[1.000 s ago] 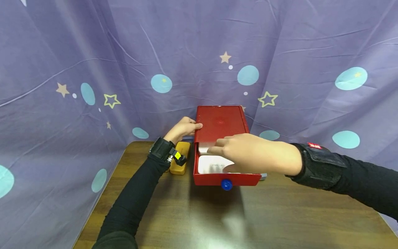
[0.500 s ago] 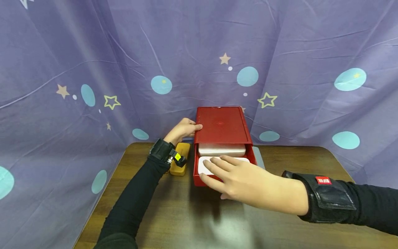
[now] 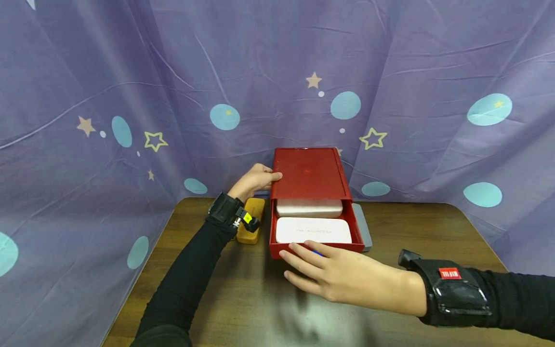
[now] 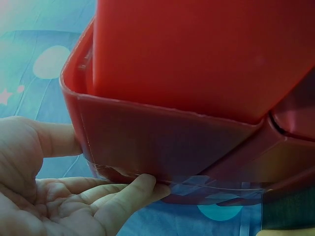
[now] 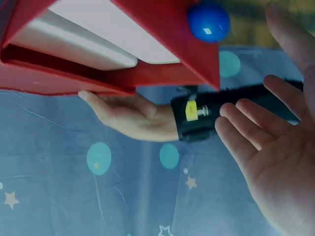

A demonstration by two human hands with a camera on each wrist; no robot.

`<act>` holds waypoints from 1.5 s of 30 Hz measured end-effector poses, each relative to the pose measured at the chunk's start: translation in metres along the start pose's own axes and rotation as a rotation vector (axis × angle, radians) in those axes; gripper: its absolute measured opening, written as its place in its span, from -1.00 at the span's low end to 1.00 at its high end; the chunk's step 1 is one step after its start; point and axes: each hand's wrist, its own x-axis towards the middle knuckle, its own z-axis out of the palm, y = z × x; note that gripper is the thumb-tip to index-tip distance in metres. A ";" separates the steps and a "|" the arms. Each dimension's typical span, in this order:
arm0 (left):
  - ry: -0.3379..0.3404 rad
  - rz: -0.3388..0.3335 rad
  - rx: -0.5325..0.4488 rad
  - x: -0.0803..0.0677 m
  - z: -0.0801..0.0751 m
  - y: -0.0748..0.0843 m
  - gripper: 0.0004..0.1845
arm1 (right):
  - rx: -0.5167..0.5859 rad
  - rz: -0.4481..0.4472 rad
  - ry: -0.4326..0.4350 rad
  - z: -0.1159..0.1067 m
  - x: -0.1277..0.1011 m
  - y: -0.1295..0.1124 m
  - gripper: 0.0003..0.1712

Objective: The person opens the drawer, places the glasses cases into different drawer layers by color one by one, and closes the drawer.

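Drawer (image 3: pixel 353 246) juts from red casing (image 3: pixel 308 173) on wooden table (image 3: pixel 243 308)

A purple curtain (image 3: pixel 277 58), printed with stars and pale blue ovals, spans the room behind the table as a person in long black sleeves works with both hands. The red casing sits at the table's far side, close to the fabric, its drawer extending from the front toward the person. From across the room, the right hand (image 3: pixel 336 272) is seen just in front of the drawer, palm downward, its fingers straight and spread, holding nothing. The left hand (image 3: pixel 255 180) grips the casing's left side near the back, thumb on one face and fingertips on another, beside a strip of clear tape (image 4: pixel 194 185).

Within the drawer, a white case (image 3: pixel 313 230) lies flat near the front, its faint lettering too small to read. A second white case (image 3: pixel 310 208) lies behind it, partly under the casing's roof. A yellow case (image 3: pixel 257 207) rests on the table just left of the casing, below the left wrist, while a gray object (image 3: pixel 363 226) shows along the drawer's right side. Smallest of all, a round blue knob (image 5: pixel 209 22) sits on the drawer's front, mostly hidden behind the right hand's fingers when viewed from above, with a gap separating knob and hand.
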 end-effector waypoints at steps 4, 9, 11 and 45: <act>-0.005 -0.007 0.018 -0.001 -0.001 0.000 -0.55 | -0.037 -0.040 -0.013 0.009 -0.002 -0.008 -0.45; -0.011 -0.003 0.024 0.000 -0.001 0.000 -0.56 | -0.061 -0.054 -0.007 0.017 -0.004 -0.015 -0.54; -0.009 -0.004 0.021 -0.001 -0.001 0.000 -0.56 | -0.067 -0.057 -0.004 0.018 -0.004 -0.015 -0.56; -0.019 0.008 0.007 -0.001 -0.003 -0.001 -0.58 | -0.022 -0.148 0.009 0.037 -0.002 -0.015 -0.82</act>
